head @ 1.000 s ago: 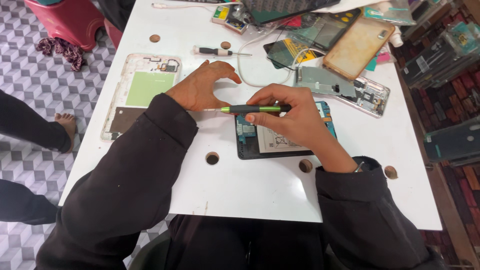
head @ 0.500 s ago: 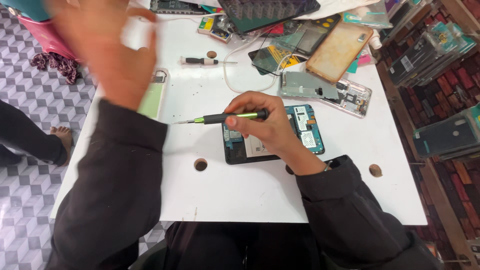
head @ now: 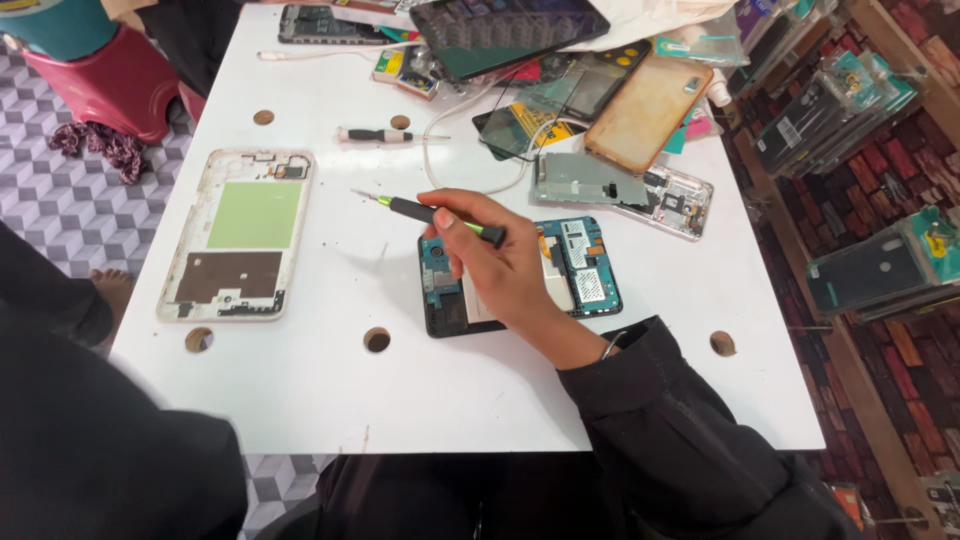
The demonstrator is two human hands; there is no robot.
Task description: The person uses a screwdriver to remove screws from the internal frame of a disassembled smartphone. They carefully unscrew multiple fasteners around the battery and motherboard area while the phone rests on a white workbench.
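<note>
White table: right hand grips screwdriver.

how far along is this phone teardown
Done: the opened phone has its back off, with blue boards bared, and a separate white phone frame lies to its left. In hand: the right hand holds a green-and-black screwdriver over the phone, tip clear of it; the left hand is out of view. Left: the boards sit in place in the phone.
</note>
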